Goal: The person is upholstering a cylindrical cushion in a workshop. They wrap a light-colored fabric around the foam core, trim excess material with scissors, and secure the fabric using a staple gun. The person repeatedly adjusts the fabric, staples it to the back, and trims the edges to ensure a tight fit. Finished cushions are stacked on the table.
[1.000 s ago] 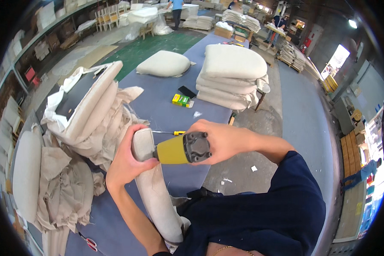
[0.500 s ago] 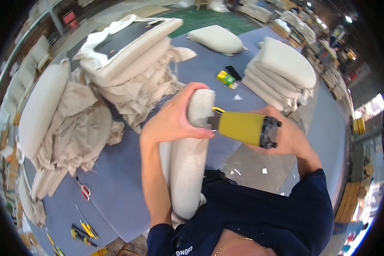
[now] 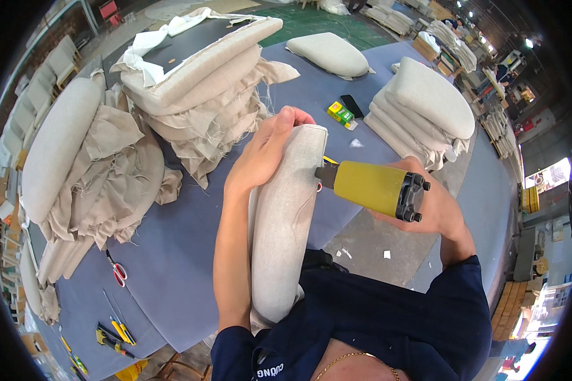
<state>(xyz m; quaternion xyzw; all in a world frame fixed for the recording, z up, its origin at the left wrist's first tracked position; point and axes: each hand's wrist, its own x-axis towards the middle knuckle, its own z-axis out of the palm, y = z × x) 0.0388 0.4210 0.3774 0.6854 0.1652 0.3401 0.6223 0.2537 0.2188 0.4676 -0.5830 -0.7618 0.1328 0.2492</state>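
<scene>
A beige upholstered seat cushion (image 3: 283,235) stands on edge against my body. My left hand (image 3: 265,149) grips its far end, the palm on the left face and the fingertips bent over the top, partly hidden. My right hand (image 3: 432,200) is wrapped round a yellow staple gun (image 3: 367,187) with a black end cap. The gun's dark nose meets the right side of the cushion near its far end. Most of my right fingers are hidden behind the tool. Faint creases mark the fabric below the nose.
Beige cushions and loose fabric are piled at left (image 3: 105,171) and far left-centre (image 3: 197,95). A cushion stack (image 3: 419,114) stands at right, near a single cushion (image 3: 330,54), a small yellow-green box (image 3: 342,115) and a black phone-like object (image 3: 352,105). Scissors (image 3: 119,273) and yellow cutters (image 3: 121,330) lie lower left.
My left hand has slid from around the cushion's narrow edge to its left face and far end. More of the edge shows. The staple gun has shifted slightly right.
</scene>
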